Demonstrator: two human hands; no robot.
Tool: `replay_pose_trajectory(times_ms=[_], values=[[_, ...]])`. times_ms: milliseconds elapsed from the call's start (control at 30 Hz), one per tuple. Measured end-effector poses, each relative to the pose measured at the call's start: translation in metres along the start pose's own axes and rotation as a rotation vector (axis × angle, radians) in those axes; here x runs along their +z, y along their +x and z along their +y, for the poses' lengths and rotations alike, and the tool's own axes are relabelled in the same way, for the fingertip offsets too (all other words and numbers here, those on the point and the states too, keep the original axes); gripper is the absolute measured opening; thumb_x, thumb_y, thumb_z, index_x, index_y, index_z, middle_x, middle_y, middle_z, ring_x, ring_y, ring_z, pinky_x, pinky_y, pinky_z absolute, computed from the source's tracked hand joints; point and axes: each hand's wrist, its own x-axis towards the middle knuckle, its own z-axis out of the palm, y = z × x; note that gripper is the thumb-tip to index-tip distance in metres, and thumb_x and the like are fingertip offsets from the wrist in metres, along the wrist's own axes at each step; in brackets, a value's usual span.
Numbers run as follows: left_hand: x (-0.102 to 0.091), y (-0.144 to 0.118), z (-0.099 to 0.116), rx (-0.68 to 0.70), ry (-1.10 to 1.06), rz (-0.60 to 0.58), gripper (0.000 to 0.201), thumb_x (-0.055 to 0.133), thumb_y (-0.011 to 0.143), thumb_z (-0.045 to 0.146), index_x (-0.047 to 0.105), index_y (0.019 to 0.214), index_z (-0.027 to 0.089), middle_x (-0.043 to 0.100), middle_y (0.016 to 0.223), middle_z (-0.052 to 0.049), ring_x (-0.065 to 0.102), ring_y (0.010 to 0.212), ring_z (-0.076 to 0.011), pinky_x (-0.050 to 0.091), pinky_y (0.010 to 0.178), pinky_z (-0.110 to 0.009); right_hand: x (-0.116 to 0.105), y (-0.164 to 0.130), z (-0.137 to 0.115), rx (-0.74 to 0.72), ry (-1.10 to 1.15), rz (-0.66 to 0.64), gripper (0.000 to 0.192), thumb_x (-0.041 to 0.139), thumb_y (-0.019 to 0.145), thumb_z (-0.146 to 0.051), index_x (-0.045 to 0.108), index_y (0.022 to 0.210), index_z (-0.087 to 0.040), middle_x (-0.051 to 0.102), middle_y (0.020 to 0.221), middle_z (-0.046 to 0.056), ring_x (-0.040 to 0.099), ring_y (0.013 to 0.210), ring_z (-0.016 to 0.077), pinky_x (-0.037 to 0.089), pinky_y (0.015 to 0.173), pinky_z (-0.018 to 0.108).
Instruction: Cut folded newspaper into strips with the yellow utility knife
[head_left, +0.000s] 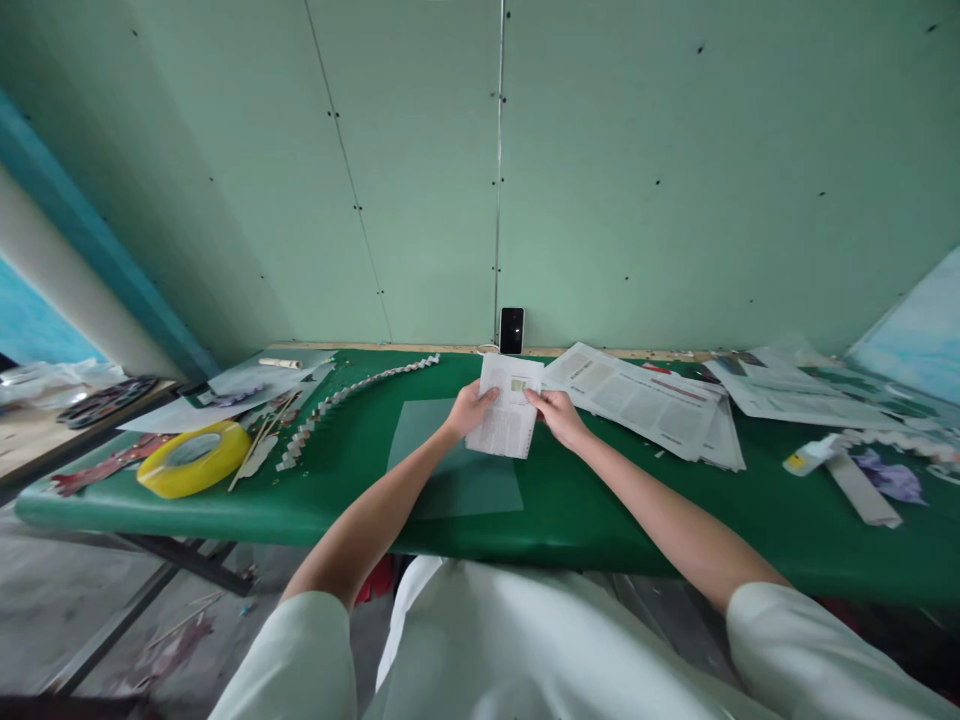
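Note:
Between my hands I hold a printed sheet of paper point(504, 420) up above the table, its text and a small picture facing me. My left hand point(472, 407) pinches its left edge, thumb on the front. At the upper right edge, my right hand point(559, 412) grips the same sheet, thumb also in front. Fingers behind the paper are hidden. Beneath it, a translucent sheet point(427, 480) lies flat on the green table point(600, 520). Just right of my right hand lies a stack of newspaper sheets point(645, 400).
A roll of yellow tape point(225, 440), thin sticks point(259, 440) and a long folded-paper chain point(352, 390) lie on the left. A phone point(512, 330) leans against the wall. On the right are a small glue bottle point(810, 455), a pale strip point(862, 490) and purple crumpled material point(892, 478).

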Motion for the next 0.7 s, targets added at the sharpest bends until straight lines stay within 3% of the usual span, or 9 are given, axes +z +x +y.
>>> replay_pose_trajectory(times_ms=[133,233,333,467,600,700], values=[[0.000,0.000,0.002,0.010,0.001,0.049,0.054,0.078,0.096,0.060,0.075,0.129,0.017,0.081,0.125,-0.016,0.077,0.116,-0.0402,0.063,0.097,-0.050,0.001,-0.003,0.000,-0.060,-0.033,0.017,0.059,0.083,0.080,-0.080,0.074,0.071,-0.023,0.081,0.081,0.011,0.079,0.087,0.0327,0.065,0.076,0.042],[0.000,0.000,0.002,0.024,0.008,0.105,0.053,0.077,0.096,0.060,0.075,0.128,0.018,0.081,0.125,-0.014,0.075,0.118,-0.0393,0.062,0.098,-0.049,0.003,-0.003,0.002,0.018,0.004,-0.090,0.050,0.092,0.077,-0.070,0.079,0.080,-0.022,0.083,0.087,0.011,0.080,0.089,0.0323,0.067,0.079,0.044],[-0.002,-0.001,0.003,0.035,0.023,0.158,0.052,0.074,0.099,0.061,0.074,0.130,0.019,0.081,0.127,-0.014,0.076,0.116,-0.0376,0.063,0.093,-0.046,0.004,-0.004,0.003,0.042,-0.096,-0.173,0.043,0.096,0.077,-0.062,0.081,0.081,-0.021,0.085,0.092,0.012,0.081,0.088,0.0328,0.068,0.077,0.044],[-0.002,-0.002,0.004,0.067,0.045,0.193,0.051,0.071,0.102,0.059,0.072,0.135,0.020,0.080,0.128,-0.013,0.076,0.115,-0.0360,0.063,0.091,-0.044,0.007,-0.006,0.002,0.018,-0.096,-0.134,0.049,0.090,0.081,-0.070,0.082,0.081,-0.021,0.085,0.094,0.013,0.082,0.087,0.0337,0.068,0.075,0.044],[-0.004,0.001,0.001,0.084,0.054,0.287,0.050,0.070,0.103,0.061,0.073,0.130,0.019,0.080,0.128,-0.014,0.076,0.116,-0.0353,0.062,0.093,-0.044,0.007,-0.010,-0.003,0.108,-0.047,-0.292,0.053,0.094,0.075,-0.072,0.082,0.082,-0.020,0.084,0.084,0.013,0.082,0.078,0.0328,0.070,0.075,0.047],[-0.007,0.004,-0.002,0.079,0.026,0.336,0.055,0.067,0.102,0.069,0.073,0.122,0.018,0.081,0.121,-0.014,0.077,0.111,-0.0338,0.063,0.086,-0.039,0.007,-0.013,-0.006,0.074,-0.110,-0.337,0.059,0.089,0.078,-0.078,0.083,0.081,-0.020,0.082,0.078,0.013,0.082,0.073,0.0337,0.070,0.073,0.048]])
